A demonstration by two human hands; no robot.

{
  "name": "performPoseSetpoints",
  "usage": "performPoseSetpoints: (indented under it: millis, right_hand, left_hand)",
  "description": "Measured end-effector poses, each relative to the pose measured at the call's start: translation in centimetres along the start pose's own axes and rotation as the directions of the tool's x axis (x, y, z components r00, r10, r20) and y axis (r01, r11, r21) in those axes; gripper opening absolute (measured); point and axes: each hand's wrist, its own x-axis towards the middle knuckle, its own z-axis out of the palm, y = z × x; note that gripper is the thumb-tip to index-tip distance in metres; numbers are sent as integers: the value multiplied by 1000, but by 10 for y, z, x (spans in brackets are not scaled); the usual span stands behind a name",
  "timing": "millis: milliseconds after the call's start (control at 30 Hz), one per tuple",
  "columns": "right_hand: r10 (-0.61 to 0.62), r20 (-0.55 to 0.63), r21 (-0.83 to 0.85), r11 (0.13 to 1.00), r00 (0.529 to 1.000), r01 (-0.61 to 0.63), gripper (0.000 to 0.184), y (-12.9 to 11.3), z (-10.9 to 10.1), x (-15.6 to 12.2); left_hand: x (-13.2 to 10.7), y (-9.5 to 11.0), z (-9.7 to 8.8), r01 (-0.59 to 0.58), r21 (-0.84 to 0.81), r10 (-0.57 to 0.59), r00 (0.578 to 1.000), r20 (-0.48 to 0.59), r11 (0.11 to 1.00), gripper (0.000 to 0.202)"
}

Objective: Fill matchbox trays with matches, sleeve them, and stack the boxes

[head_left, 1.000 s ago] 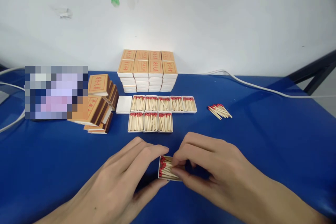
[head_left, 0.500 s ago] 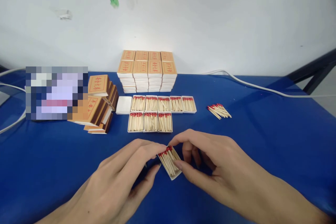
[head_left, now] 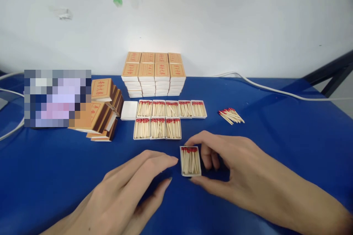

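A white matchbox tray full of red-tipped matches (head_left: 190,161) sits on the blue table, heads pointing away from me. My right hand (head_left: 228,165) pinches this tray between forefinger at its far end and thumb at its near end. My left hand (head_left: 132,187) rests just left of the tray, fingers stretched out and apart, holding nothing. Just beyond lie two rows of filled trays (head_left: 165,117); the front row ends right above the held tray.
A block of stacked closed matchboxes (head_left: 153,74) stands by the white wall. Tilted orange sleeves (head_left: 103,108) pile up at the left beside an empty white tray (head_left: 129,110). Loose matches (head_left: 231,116) lie at the right. A white cable (head_left: 275,91) runs along the back.
The tray was turned from lying sideways to pointing straight away and slid forward and right toward the rows. My left hand let go of it and stayed behind.
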Motion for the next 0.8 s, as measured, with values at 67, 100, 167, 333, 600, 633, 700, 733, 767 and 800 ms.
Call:
performPoseSetpoints:
  millis: [67,100,167,333,600,633,700,733,767,800]
  right_hand:
    - [11,-14,-18,1000,1000,-11,35,3,-3,2]
    - [14,-21,-23,1000,1000,-15,35,4,-4,2]
    - [16,-50,-33,999,999,-18,34,6,-7,3]
    - [38,-78,-74,996,996,-44,36,9,-13,-1]
    - [35,-169,-124,991,985,-57,31,10,-17,3]
    - [26,-186,-129,990,982,-51,31,11,-17,4]
    - [-2,-206,-139,990,979,-27,36,14,-16,5]
    - [-15,-215,-141,990,977,-16,40,15,-16,6]
    - [-25,-226,-140,990,974,-7,45,16,-15,7]
    - [-29,-241,-136,991,970,-5,48,16,-14,8]
  left_hand:
    - [-1,0,0,-1,13,1,1000,-10,1000,37]
    - [-1,0,0,-3,15,3,1000,-10,1000,37]
    - [-2,0,0,-12,20,12,1000,0,1000,38]
    - [-3,-1,1,-7,74,7,1000,-10,997,33]
    - [-4,-1,-2,-36,63,37,999,-11,997,34]
    - [-4,-1,-2,-36,68,37,999,-8,997,33]
    - [-3,0,-2,-30,84,31,999,-19,996,31]
    - [-3,0,-1,-29,91,32,999,-31,995,30]
    - [-3,0,-1,-29,94,32,999,-34,995,30]
    - [-3,0,0,-23,93,26,999,-33,995,30]
